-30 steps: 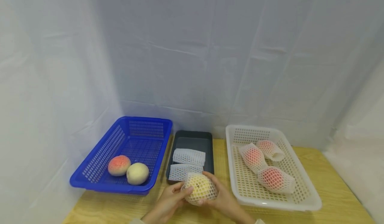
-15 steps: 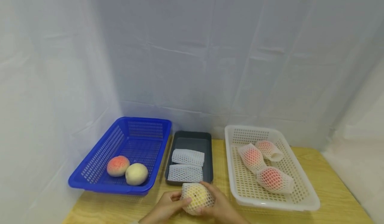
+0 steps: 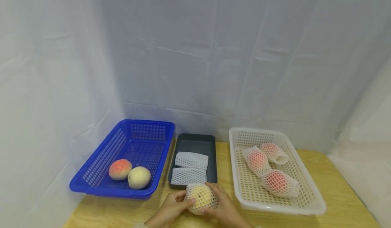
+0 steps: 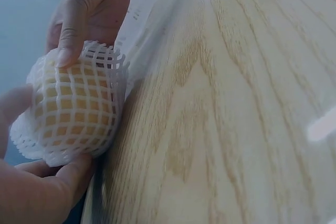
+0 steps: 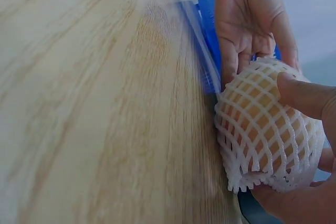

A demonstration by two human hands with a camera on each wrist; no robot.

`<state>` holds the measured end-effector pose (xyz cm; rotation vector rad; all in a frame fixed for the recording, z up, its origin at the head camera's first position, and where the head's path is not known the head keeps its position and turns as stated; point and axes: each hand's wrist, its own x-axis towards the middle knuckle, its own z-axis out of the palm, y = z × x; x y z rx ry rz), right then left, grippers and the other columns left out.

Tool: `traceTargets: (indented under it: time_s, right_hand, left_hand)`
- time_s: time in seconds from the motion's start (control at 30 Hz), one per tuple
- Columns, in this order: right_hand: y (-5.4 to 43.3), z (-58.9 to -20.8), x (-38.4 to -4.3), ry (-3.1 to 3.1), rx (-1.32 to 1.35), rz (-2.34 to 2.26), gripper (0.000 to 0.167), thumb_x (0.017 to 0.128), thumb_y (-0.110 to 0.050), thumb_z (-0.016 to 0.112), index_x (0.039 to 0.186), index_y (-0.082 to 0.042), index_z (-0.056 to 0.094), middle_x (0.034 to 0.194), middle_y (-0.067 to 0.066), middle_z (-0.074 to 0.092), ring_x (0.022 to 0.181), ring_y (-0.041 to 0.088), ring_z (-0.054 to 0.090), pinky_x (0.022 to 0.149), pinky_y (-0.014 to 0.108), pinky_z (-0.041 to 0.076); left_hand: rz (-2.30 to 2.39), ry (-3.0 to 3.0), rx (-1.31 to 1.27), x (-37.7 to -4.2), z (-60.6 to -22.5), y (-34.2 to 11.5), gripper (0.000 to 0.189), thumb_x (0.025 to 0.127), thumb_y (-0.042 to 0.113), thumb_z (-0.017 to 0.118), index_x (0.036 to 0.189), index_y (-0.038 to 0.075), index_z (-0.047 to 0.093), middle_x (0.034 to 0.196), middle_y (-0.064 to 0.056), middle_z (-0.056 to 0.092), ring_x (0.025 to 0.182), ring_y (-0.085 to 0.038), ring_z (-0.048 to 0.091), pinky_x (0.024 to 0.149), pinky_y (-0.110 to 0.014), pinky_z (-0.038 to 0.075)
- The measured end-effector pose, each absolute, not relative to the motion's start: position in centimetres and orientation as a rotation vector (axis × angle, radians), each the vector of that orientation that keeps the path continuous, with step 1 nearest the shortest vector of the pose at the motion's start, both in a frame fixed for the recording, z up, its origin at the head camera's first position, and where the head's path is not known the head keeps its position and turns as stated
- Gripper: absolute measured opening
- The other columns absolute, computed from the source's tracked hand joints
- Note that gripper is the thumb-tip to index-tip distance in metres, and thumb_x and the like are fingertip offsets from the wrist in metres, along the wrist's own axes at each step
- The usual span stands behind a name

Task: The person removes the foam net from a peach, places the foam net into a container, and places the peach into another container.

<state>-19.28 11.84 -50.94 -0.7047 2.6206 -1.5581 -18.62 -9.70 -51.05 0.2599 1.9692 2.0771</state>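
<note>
A round yellow fruit [image 3: 202, 196] sits inside a white foam net [image 4: 76, 106], held between both hands above the front of the table. My left hand [image 3: 169, 208] grips it from the left, its thumb pressing on the net's near face. From the right, my right hand [image 3: 225, 205] curls round it, with the thumb low on the front and fingers over the far side. In the right wrist view, the cut, fringed rim of the net [image 5: 252, 179] shows at the bottom of the fruit. The fingers behind the fruit are partly hidden.
A blue basket [image 3: 91, 187] at left holds a pinkish peach [image 3: 120, 169] and a pale yellow fruit [image 3: 139, 177]. Behind the hands, a dark tray [image 3: 197, 141] bears two flat foam nets [image 3: 188, 176]. At right, a white basket [image 3: 308, 187] contains three netted pink fruits [image 3: 279, 182].
Both hands have dipped toward the table's front edge with the netted fruit, then come back up slightly. The grip on both sides stays much the same. Baskets and tray have not moved.
</note>
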Motion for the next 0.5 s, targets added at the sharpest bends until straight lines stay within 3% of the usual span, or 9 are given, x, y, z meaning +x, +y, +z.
traceTargets:
  time_s: [0.3,0.5]
  right_hand:
    - [12.06,-51.09,-19.53,2.615,-0.671,-1.508,0.085,0.074,-0.040,0.080,0.142,-0.005,0.042,0.140,0.018,0.046,0.124,0.040,0.045,0.101,0.062,0.037]
    - [12.03,-50.94,-19.60,2.607,-0.675,-1.497,0.085,0.074,-0.040,0.080,0.143,-0.006,0.042,0.141,0.017,0.045,0.125,0.039,0.044,0.101,0.061,0.037]
  left_hand:
    - [2.047,1.992,0.282,-18.73,-51.22,-9.84,0.053,0.091,0.017,0.067,0.125,-0.019,0.050,0.117,-0.025,0.063,0.101,-0.017,0.062,0.083,-0.023,0.053]
    - [2.016,2.015,0.333,-18.80,-50.86,-10.05,0.053,0.091,0.019,0.066,0.125,-0.019,0.050,0.116,-0.026,0.063,0.100,-0.017,0.063,0.081,-0.021,0.053]
